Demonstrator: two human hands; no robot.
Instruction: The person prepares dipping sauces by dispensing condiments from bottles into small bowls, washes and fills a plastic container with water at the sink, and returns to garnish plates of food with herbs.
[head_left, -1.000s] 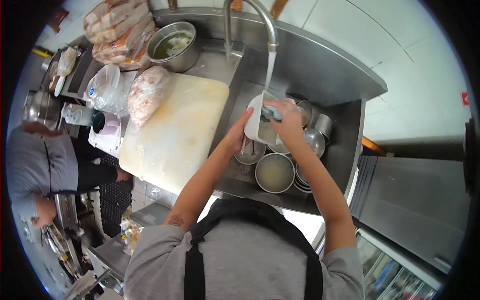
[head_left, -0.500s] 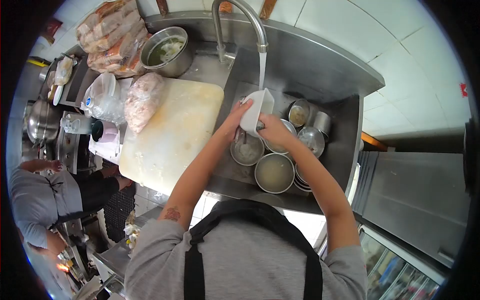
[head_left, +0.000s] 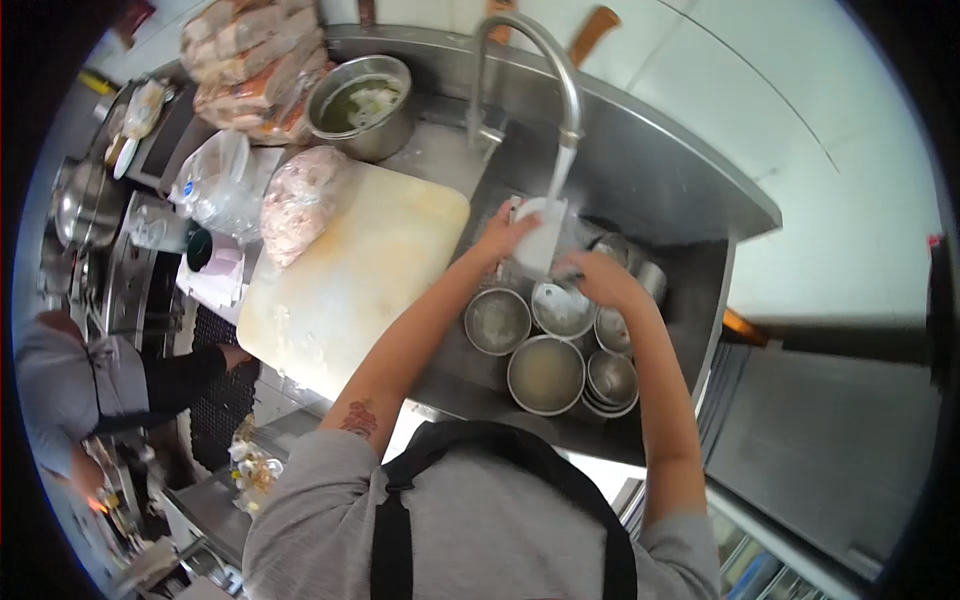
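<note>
My left hand [head_left: 508, 236] grips a white plastic container [head_left: 541, 238], held tilted in the sink under the faucet [head_left: 570, 130]. A stream of water runs from the spout onto it. At the container's right side, my right hand [head_left: 598, 277] is curled and smeared by motion. Something greyish shows at its fingertips, too blurred to name. Below the hands stand metal bowls: one with a little water [head_left: 498, 322], one partly under my right hand [head_left: 562, 310], one with cloudy liquid [head_left: 545, 375], and a nested stack [head_left: 612, 380].
Left of the sink [head_left: 450, 385] lies a white cutting board [head_left: 350, 270] with a bag of pale meat [head_left: 303, 205]. Behind it stand a metal pot [head_left: 362, 110] and plastic-wrapped packages [head_left: 255, 70]. Another person [head_left: 90, 370] works at the far left.
My right hand has moved off the container's lower edge to its right. The container has turned more upright in my left hand. The whole view has shifted slightly.
</note>
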